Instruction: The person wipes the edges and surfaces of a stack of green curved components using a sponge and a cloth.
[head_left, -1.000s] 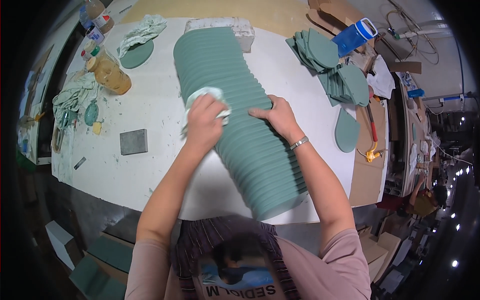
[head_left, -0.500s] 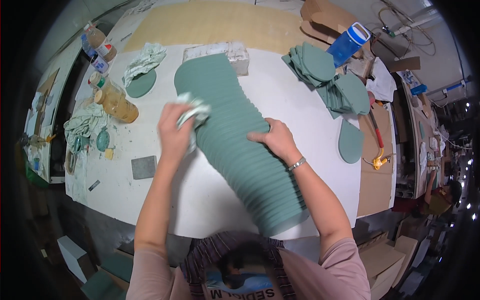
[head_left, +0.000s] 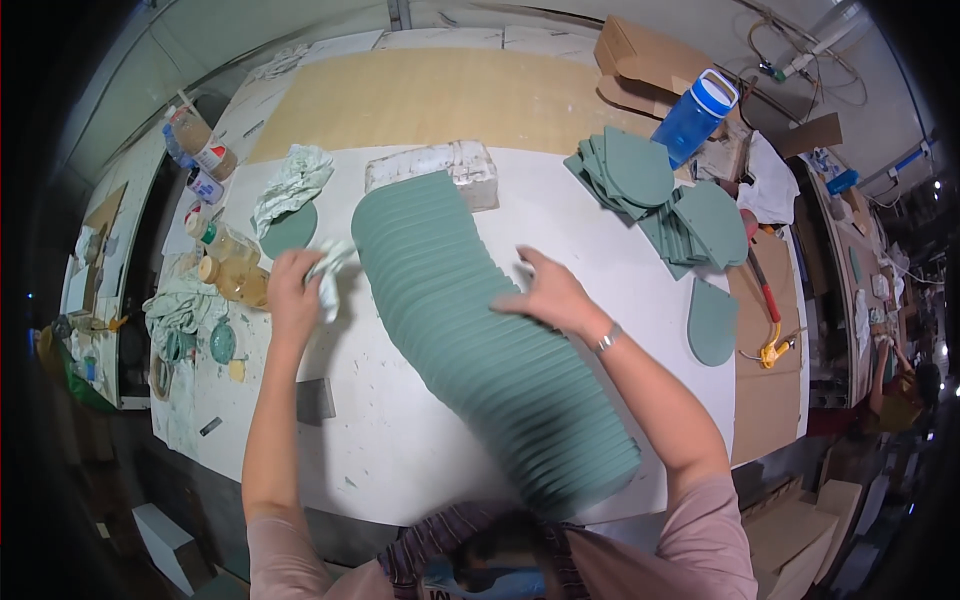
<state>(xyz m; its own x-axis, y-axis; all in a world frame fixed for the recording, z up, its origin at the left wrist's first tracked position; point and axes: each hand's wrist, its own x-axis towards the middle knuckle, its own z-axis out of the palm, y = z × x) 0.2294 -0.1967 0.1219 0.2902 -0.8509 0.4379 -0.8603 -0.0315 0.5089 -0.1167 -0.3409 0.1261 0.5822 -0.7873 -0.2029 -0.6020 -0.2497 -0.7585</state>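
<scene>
Long row of green teardrop panels (head_left: pixel 480 340) lies w/ its near end by the table (head_left: pixel 400 450) front edge, just above the person's chest, running diagonally away to a pale block (head_left: pixel 440 168) at the far end. Panels stand on edge, packed face to face, so it's a loose stack, not one piece.

Right hand (head_left: pixel 552 295) rests on the row's right flank approx. mid-length, fingers spread flat, pressing, not clasping. Left hand (head_left: pixel 292 290) sits just left of the row, fingers closed round a white rag (head_left: pixel 330 268) that touches the panel edges.

Handling, my guess: each panel looks stiff, thin and light, but the whole row is probably heavy and apt to fan out or topple if pushed from one side only. Best hold is both flanks at once, or a few panels pinched by their edges; painted faces may mark.

Further out, left: dark sanding pad (head_left: pixel 316 400), amber bottles (head_left: pixel 228 262), crumpled cloth (head_left: pixel 292 188). Right: loose green panels (head_left: pixel 660 195), single panel (head_left: pixel 712 320), red-handled tool (head_left: pixel 766 310). Far: blue bottle (head_left: pixel 695 115), cardboard box (head_left: pixel 645 65).
</scene>
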